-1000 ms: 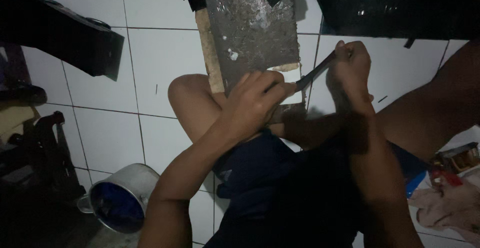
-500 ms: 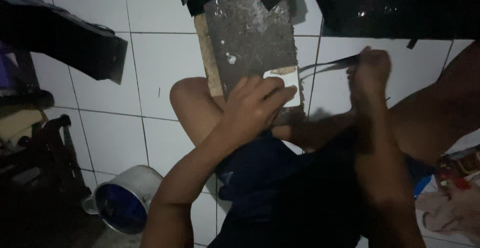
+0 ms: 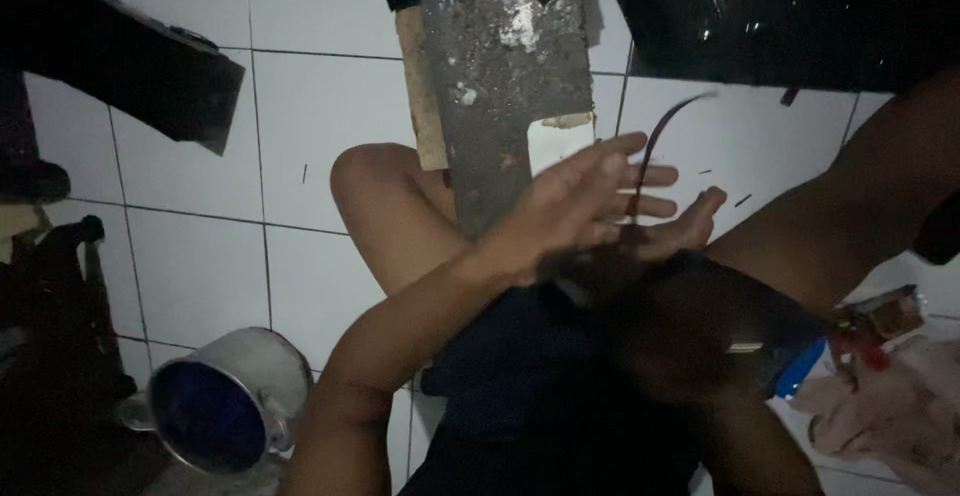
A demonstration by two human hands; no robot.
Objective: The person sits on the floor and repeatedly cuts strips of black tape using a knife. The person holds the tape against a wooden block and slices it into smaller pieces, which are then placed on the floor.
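Mid-frame, both palms have come together, left hand (image 3: 570,206) flat-fingered over right hand (image 3: 670,236), rolling the thin dark strip (image 3: 655,146) now standing upright between them, no longer pinched.

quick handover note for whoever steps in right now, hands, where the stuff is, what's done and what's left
Left hand: open, fingers spread flat over the right palm.
Right hand: palm up beneath it, a thin dark strip standing between the two hands and curving upward.
Grey slab: on a wooden board on the white tiled floor, just ahead of the knee.
Metal mug: on its side, lower left.
Done: strip is off the slab.
Left: strip not set down.
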